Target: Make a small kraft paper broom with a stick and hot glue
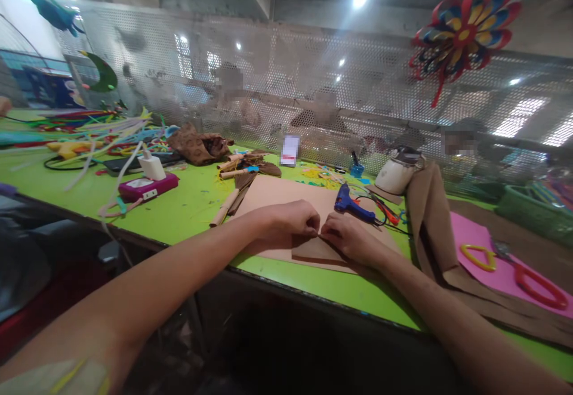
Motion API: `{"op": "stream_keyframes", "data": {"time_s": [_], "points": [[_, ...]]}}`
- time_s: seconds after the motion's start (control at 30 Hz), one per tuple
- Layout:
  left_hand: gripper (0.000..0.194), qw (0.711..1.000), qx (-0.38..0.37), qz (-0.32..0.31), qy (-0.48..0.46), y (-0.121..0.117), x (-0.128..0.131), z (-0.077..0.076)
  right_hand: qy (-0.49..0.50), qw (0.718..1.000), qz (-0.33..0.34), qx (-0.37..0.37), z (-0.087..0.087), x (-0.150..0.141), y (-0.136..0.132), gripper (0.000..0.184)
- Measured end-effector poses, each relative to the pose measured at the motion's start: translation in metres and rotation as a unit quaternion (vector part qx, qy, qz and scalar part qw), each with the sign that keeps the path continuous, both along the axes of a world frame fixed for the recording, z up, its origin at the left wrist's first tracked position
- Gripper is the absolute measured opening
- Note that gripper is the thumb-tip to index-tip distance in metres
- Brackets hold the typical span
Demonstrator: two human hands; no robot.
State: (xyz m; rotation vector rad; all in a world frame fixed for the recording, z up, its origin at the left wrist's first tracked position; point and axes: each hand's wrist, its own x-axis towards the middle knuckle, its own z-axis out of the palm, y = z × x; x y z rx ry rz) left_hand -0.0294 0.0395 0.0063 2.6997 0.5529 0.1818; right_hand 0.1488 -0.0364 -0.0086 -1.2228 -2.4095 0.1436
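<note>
A brown sheet, felt or paper, lies over a larger tan sheet near the table's front edge. My left hand is closed, its thumb and fingers pinched at the far edge of the brown sheet. Close beside it, my right hand pinches the same edge, and the fingertips of both hands almost meet. Whatever is between the fingertips is too small to make out beyond the sheet's edge. A blue glue gun rests just beyond my right hand.
The green table carries a purple power strip with a white plug at left. Rolled brown pieces and a phone stand farther back. At right are scissors on pink paper and folded brown material.
</note>
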Motion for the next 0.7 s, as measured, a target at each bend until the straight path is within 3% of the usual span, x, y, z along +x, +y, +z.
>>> {"op": "stream_keyframes", "data": {"time_s": [0.13, 0.43, 0.7], "points": [[0.019, 0.998, 0.046, 0.001, 0.032, -0.004, -0.003, 0.004, -0.002, 1.000, 0.000, -0.004, 0.003, 0.000, -0.003, 0.014], [0.025, 0.992, 0.045, 0.017, 0.117, -0.010, -0.008, 0.019, -0.025, 1.000, -0.016, 0.012, 0.005, -0.001, -0.009, 0.016], [0.022, 0.991, 0.057, 0.001, 0.120, -0.016, -0.016, 0.024, -0.069, 0.997, -0.017, 0.024, 0.003, 0.010, -0.009, 0.013]]}}
